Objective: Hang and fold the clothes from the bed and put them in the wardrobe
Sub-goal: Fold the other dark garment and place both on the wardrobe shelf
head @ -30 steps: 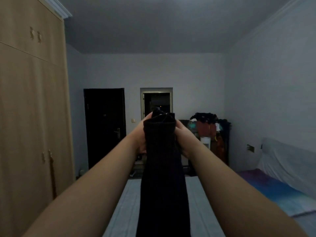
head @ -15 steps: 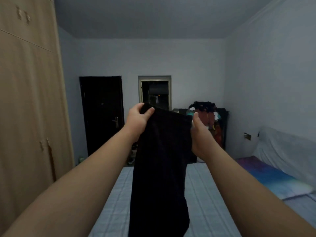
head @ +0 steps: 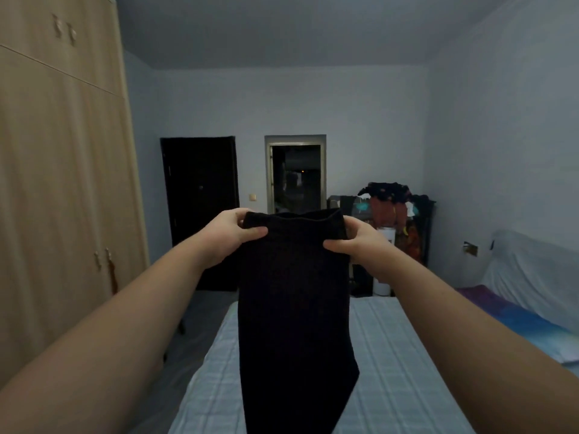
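A long black garment (head: 294, 308) hangs straight down in front of me, over the bed (head: 391, 371) with its pale checked sheet. My left hand (head: 233, 236) pinches the garment's top left corner. At the top right corner, my right hand (head: 357, 242) grips it with the thumb on the front. Both arms are stretched forward at chest height. The garment's lower end runs out of the frame at the bottom. The wooden wardrobe (head: 62, 183) fills the left side, its doors closed.
A dark closed door (head: 200, 211) and an open doorway (head: 296, 177) are in the far wall. A rack piled with clothes (head: 394, 220) stands at the far right. A blue pillow (head: 513, 321) and white covered headboard (head: 532, 270) lie right of the bed.
My hands have moved apart along the garment's top edge, spreading it wider and flatter. They have also dropped lower, and the view has tilted slightly downward toward the bed.
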Motion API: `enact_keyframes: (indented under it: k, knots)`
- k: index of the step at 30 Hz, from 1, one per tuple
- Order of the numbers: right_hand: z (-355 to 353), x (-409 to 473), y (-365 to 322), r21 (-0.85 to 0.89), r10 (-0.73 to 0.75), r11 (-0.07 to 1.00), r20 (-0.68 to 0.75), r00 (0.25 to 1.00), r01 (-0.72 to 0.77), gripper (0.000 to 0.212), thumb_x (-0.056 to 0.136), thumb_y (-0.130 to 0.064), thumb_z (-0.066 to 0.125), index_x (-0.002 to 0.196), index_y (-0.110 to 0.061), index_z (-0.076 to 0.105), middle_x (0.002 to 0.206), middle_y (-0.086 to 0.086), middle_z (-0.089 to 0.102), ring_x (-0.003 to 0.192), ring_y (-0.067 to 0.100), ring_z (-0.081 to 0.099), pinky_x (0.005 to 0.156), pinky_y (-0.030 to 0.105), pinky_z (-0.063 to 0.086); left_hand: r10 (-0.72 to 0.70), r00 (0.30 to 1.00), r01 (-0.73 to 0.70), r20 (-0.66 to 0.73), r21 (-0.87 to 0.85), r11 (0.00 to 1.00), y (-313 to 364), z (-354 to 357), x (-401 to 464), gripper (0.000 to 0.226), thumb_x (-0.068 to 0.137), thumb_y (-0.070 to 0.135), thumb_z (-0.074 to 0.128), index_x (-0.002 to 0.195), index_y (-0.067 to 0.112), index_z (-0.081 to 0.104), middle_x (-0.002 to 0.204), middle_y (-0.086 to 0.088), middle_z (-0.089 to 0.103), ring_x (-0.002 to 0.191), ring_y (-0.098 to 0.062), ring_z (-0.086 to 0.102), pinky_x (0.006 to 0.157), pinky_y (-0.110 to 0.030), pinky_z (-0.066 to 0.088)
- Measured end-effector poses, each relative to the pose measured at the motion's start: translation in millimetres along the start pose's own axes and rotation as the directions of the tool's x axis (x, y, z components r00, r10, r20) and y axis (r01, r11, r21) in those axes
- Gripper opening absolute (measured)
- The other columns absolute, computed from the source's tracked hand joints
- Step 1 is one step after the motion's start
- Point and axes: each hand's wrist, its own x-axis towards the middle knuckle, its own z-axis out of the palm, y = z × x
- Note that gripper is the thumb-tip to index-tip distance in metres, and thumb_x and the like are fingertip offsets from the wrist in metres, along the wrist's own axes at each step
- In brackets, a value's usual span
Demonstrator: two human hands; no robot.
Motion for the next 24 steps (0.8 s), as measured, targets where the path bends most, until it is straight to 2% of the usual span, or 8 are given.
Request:
enact_keyframes:
  k: [3,6,10,14,16,19,22,24]
  knots:
    - [0.2,-6.5,-8.1,0.071,0.032,0.997,0.103,0.994,-0.039,0.037,0.089,-0.006,0.07,0.118,-0.028,0.063,0.115,0.0,0.073,0.106,0.021,0.07,0.095,0.048,0.055,0.038,0.998,-0.035,-0.044,0.07,0.997,-5.6,-4.6,-8.9,0.016,0.088,0.024,0.073,0.103,0.028,0.07,0.095,0.004,0.073,0.084,-0.011,0.072,0.063,-0.022,0.056]
    - [-4.8,-14.8,-22.0,0.04,0.006,0.999,0.11,0.994,-0.011,0.039,0.087,-0.003,0.071,0.121,-0.022,0.064,0.113,0.002,0.074,0.105,0.023,0.071,0.095,0.05,0.055,0.109,0.994,-0.11,0.023,0.064,0.992,-0.5,-10.8,-24.8,0.019,0.089,0.02,0.071,0.107,0.026,0.069,0.095,0.004,0.074,0.085,-0.01,0.072,0.063,-0.019,0.056]
    - [-14.6,-31.0,-50.5,0.087,-0.09,0.992,0.036,0.995,0.087,0.038,0.082,-0.003,0.074,0.116,-0.019,0.068,0.112,0.004,0.074,0.103,0.025,0.071,0.094,0.047,0.056,0.266,0.963,-0.262,0.049,-0.066,0.963,20.9,-20.7,-42.2,0.019,0.084,0.015,0.072,0.102,0.021,0.071,0.094,0.002,0.075,0.092,-0.017,0.072,0.073,-0.024,0.057]
    - [-25.7,-31.6,-77.3,0.168,-0.152,0.975,0.027,0.988,0.145,0.057,0.07,-0.014,0.081,0.125,-0.013,0.064,0.12,0.011,0.071,0.109,0.031,0.069,0.094,0.047,0.053,0.322,0.946,-0.319,-0.016,-0.202,0.926,46.6,-29.4,-41.2,0.024,0.078,0.025,0.075,0.101,0.023,0.073,0.106,-0.006,0.074,0.1,-0.026,0.071,0.085,-0.04,0.058]
    - [-29.2,-27.1,-85.7,0.185,-0.14,0.974,0.041,0.989,0.13,0.059,0.07,-0.017,0.081,0.126,-0.01,0.063,0.12,0.012,0.071,0.11,0.031,0.068,0.094,0.046,0.053,0.317,0.948,-0.314,-0.026,-0.229,0.921,55.4,-30.9,-36.6,0.028,0.081,0.025,0.073,0.107,0.017,0.07,0.109,-0.009,0.073,0.102,-0.027,0.07,0.085,-0.04,0.058]
    - [-29.6,-20.4,-84.6,0.214,-0.106,0.973,0.057,0.993,0.092,0.041,0.081,-0.006,0.069,0.122,-0.005,0.064,0.118,0.014,0.071,0.108,0.031,0.069,0.091,0.042,0.056,0.277,0.96,-0.26,0.027,-0.277,0.925,53.4,-29.0,-27.1,0.026,0.086,0.023,0.068,0.109,0.011,0.067,0.108,-0.01,0.073,0.1,-0.025,0.071,0.079,-0.033,0.058]
    - [-27.7,-6.5,-59.2,0.19,-0.03,0.982,0.07,0.997,0.016,0.035,0.086,0.0,0.065,0.121,-0.005,0.065,0.117,0.015,0.072,0.107,0.033,0.069,0.092,0.045,0.055,0.174,0.981,-0.146,0.09,-0.258,0.955,31.7,-23.7,-14.2,0.021,0.09,0.019,0.064,0.109,0.01,0.067,0.104,-0.007,0.075,0.096,-0.022,0.072,0.075,-0.029,0.059]
    - [-23.2,8.4,-31.1,0.132,0.051,0.99,0.07,0.996,-0.06,0.032,0.087,-0.001,0.066,0.118,-0.007,0.067,0.113,0.013,0.073,0.104,0.031,0.071,0.089,0.045,0.056,0.071,0.989,-0.047,0.129,-0.184,0.982,7.5,-17.0,-1.4,0.019,0.092,0.017,0.064,0.11,0.013,0.067,0.101,-0.003,0.076,0.094,-0.018,0.073,0.071,-0.025,0.058]
